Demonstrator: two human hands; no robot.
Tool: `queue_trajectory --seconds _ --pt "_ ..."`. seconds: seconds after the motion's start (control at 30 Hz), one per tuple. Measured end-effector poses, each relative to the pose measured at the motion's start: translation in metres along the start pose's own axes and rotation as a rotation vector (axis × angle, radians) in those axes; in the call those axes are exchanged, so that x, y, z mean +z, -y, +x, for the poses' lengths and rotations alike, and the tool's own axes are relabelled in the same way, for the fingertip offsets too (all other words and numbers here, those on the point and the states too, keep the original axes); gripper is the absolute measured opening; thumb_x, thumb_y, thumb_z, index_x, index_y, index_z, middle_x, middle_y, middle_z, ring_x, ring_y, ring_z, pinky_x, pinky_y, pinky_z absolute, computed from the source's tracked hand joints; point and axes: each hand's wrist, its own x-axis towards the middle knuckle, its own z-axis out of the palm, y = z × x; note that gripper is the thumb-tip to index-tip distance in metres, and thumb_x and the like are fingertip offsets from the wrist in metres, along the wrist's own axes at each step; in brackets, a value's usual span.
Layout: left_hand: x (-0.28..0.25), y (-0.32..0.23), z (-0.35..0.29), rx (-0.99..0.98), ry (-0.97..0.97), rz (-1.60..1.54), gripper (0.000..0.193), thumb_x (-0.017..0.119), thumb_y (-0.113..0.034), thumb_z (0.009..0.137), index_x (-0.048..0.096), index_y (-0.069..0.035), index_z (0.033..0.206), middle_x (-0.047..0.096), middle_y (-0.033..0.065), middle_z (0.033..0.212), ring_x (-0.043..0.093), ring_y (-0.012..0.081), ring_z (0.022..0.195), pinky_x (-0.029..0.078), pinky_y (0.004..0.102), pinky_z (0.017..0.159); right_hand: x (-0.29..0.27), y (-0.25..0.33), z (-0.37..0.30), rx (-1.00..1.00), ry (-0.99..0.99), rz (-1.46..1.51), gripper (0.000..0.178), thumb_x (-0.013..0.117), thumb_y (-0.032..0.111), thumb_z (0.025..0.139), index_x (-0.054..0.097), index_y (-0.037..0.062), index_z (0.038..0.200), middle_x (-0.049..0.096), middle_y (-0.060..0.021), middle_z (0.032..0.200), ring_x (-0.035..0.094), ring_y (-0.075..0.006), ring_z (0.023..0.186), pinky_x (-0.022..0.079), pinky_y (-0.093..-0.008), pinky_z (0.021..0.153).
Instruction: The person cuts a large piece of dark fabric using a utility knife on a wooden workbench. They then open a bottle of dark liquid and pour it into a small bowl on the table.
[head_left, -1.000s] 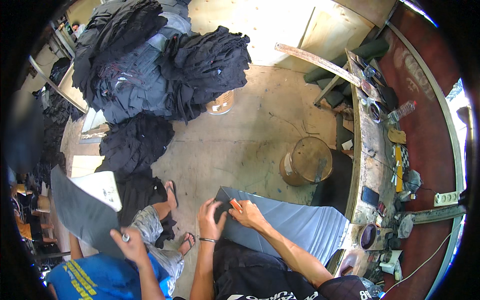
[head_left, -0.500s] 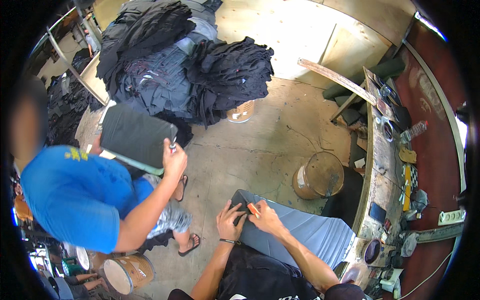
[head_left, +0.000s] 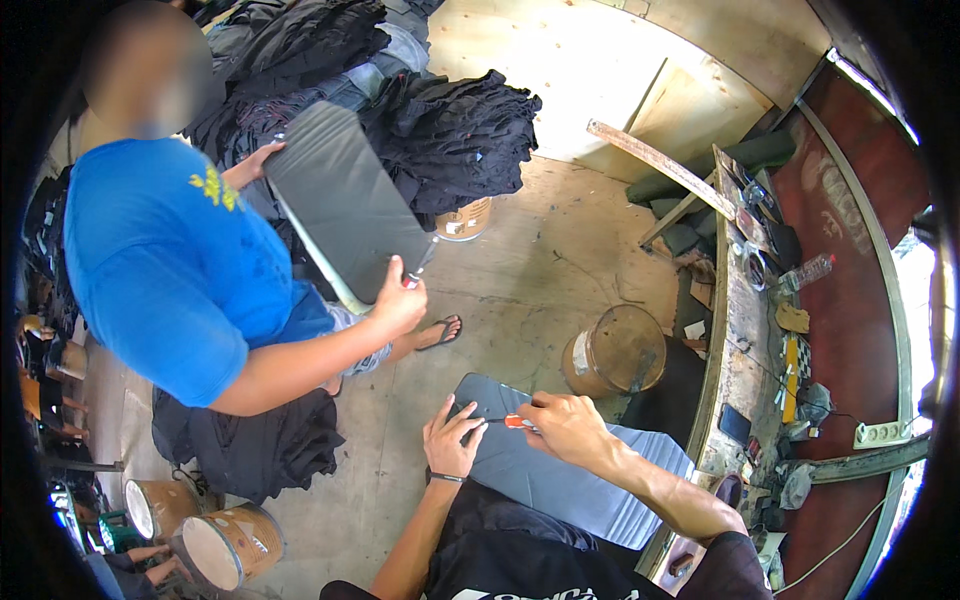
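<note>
Across my lap lies a long grey padded panel (head_left: 580,475) covered in smooth dark sheet, with ribbed creases at its right end. My left hand (head_left: 452,440) rests on the panel's left end, its fingers spread. In my right hand (head_left: 570,425) is a screwdriver-like tool (head_left: 518,422) with an orange handle. Its thin dark shaft points left, toward the fingers of my left hand, low over the panel. Whether its tip touches the cover I cannot tell.
A person in a blue shirt (head_left: 170,270) stands at left, holding a similar dark panel (head_left: 345,190). Dark cloth (head_left: 450,130) is heaped behind. A brown drum (head_left: 625,350) stands ahead. A cluttered workbench (head_left: 715,400) runs along the right, bearing a phone (head_left: 735,422).
My right hand has shifted slightly right and up, turning the orange-handled tool to point left. The person in blue has moved closer, panel tilted differently. The whole view has shifted a little.
</note>
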Motion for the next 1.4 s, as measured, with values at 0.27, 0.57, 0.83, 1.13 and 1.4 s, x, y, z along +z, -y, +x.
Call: queue_trajectory --seconds 0.27,0.57,0.83,1.13,1.4 --pt "0.003 0.002 -0.002 -0.025 0.028 0.013 0.011 0.083 -0.029 0.088 0.082 -0.019 0.093 0.077 -0.0069 0.127 0.058 0.0254 0.14 0.044 0.0454 0.109 0.007 0.013 0.015 -0.06 0.076 -0.101 0.014 0.071 0.018 0.09 0.073 0.0067 0.099 0.069 -0.0131 0.093 0.076 -0.0331 0.084 0.062 -0.0461 0.065" --pt "0.005 0.004 -0.002 0.038 -0.008 0.059 0.01 0.083 -0.029 0.088 0.082 -0.021 0.092 0.078 -0.0079 0.125 0.061 0.0251 0.138 0.046 0.0419 0.103 0.007 0.026 0.035 -0.159 0.189 -0.4 0.018 0.072 0.019 0.089 0.077 0.0115 0.104 0.063 -0.0116 0.104 0.073 -0.0271 0.09 0.06 -0.0391 0.066" --pt "0.001 0.003 -0.002 0.039 0.005 0.024 0.015 0.083 -0.023 0.084 0.078 -0.014 0.094 0.077 -0.0029 0.128 0.058 0.0272 0.141 0.044 0.0462 0.108 0.004 0.037 0.037 -0.24 0.123 -0.426 0.017 0.073 0.018 0.085 0.077 0.0054 0.095 0.063 -0.0134 0.112 0.072 -0.03 0.098 0.06 -0.042 0.078" --pt "0.002 0.002 -0.002 0.018 0.024 0.025 0.017 0.084 -0.016 0.079 0.078 -0.015 0.095 0.076 -0.004 0.129 0.057 0.0294 0.142 0.043 0.0472 0.11 0.001 0.048 0.042 -0.099 0.351 -0.392 0.029 0.07 0.016 0.089 0.068 0.0008 0.114 0.066 -0.0177 0.107 0.074 -0.0333 0.094 0.061 -0.0401 0.072" --pt "0.002 0.002 -0.003 0.031 0.029 0.046 0.012 0.082 -0.021 0.086 0.077 -0.016 0.095 0.077 -0.0025 0.126 0.058 0.0301 0.141 0.043 0.0493 0.11 0.001 0.046 0.046 -0.058 0.266 -0.254 0.036 0.071 0.018 0.091 0.062 -0.0006 0.121 0.072 -0.024 0.101 0.076 -0.0366 0.08 0.063 -0.0439 0.067"
